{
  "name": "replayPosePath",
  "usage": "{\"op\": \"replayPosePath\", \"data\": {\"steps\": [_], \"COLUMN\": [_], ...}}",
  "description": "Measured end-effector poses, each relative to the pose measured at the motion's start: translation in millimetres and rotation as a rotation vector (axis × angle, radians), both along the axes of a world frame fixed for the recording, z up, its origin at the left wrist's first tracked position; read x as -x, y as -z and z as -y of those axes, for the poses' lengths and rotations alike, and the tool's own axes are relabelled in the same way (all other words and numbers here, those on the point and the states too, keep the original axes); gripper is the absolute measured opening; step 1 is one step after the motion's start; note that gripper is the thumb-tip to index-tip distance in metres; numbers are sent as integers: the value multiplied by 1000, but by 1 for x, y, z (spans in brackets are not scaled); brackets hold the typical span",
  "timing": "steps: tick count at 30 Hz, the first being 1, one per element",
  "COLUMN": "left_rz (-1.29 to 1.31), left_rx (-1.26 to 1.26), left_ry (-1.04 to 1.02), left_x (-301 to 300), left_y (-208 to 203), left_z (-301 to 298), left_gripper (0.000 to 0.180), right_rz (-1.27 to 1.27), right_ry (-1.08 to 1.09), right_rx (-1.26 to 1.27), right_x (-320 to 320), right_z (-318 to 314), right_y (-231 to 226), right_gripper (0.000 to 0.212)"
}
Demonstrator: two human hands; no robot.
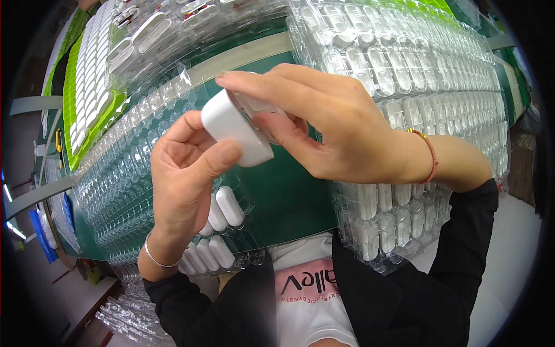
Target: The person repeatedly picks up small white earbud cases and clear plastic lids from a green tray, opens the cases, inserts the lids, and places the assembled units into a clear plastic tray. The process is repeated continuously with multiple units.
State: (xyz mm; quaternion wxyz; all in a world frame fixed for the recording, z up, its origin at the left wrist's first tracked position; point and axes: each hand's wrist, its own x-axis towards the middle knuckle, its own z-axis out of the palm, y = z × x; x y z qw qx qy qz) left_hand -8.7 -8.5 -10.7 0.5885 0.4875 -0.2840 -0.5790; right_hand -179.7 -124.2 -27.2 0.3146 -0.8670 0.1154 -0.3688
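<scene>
A white plastic case [238, 130] with rounded corners is held up over the green table, tilted. My left hand [184, 165] grips its left side, with the thumb across the front face and fingers behind. From the right, my right hand [341, 124] reaches over it. The right forefinger lies along the case's upper edge, and the thumb presses at its right side, where a gap or opening shows. My right fingers partly hide what lies inside that opening. Below my left hand, a clear tray holds several white oblong pieces [229, 206] with rounded ends.
Clear plastic trays [399, 69] with white oblong shells fill the right side. More clear moulded trays [124, 191] stand on the left. At far left is a bright green tray [74, 110] with white pieces. Clear trays with larger white shells [151, 32] lie at the back.
</scene>
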Motion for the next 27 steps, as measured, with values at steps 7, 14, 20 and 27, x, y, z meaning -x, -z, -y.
{"op": "replayPosePath", "data": {"steps": [7, 14, 20, 27], "left_rz": [5, 70, 100, -39], "left_rx": [11, 25, 84, 109], "left_ry": [21, -55, -55, 11], "left_x": [-5, 10, 15, 4], "left_y": [1, 0, 5, 14], "left_z": [-7, -3, -3, -5], "left_gripper": [44, 38, 37, 57], "right_rz": [20, -11, -56, -19], "right_ry": [-72, -32, -19, -81], "right_rx": [-26, 40, 60, -46], "right_x": [2, 6, 7, 6], "right_z": [1, -2, 1, 1], "right_y": [-4, -3, -7, -14], "right_gripper": [44, 44, 42, 43]}}
